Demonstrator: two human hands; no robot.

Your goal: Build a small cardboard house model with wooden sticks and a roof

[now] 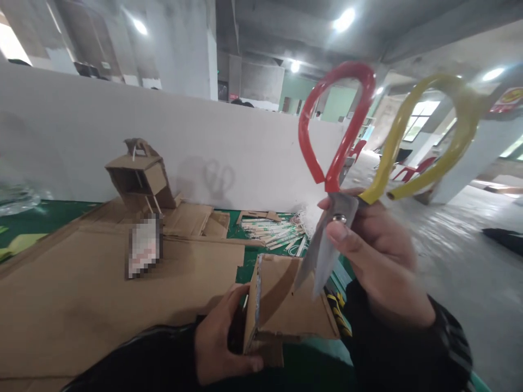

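Leftward first, a clear plastic item (18, 198) sits near the far left corner of the green table (61, 215), with yellow-green paper (26, 245) nearer. A large cardboard sheet (192, 277) covers much of the table's left side. Towards the sheet's far edge stands a handled box (139, 174) of cardboard, its front open; a small card (143, 247) shows just below it, pixelated into squares, so any writing on it cannot be read. A white partition (253, 147) rises behind the table's far edge.

By the sheet's right edge, the left hand (223, 337) grasps the left side of the held box (294, 310), a cardboard one, thumb low along it. Beyond, towards the table's far edge, lie a spread of thin sticks (265, 231) and some white strands (308, 220).

The right hand (379, 256) pinches a pair of scissors (341, 204) around the pivot, thumb beside the screw. One handle is red, the other yellow, the blades slightly parted and pointing down in front of the held box; whether they touch it cannot be told. A black-and-yellow striped item (337, 313) shows past the box's right edge.

Far right, a red-and-yellow sign (509, 99) on a pillar is too blurred to read.
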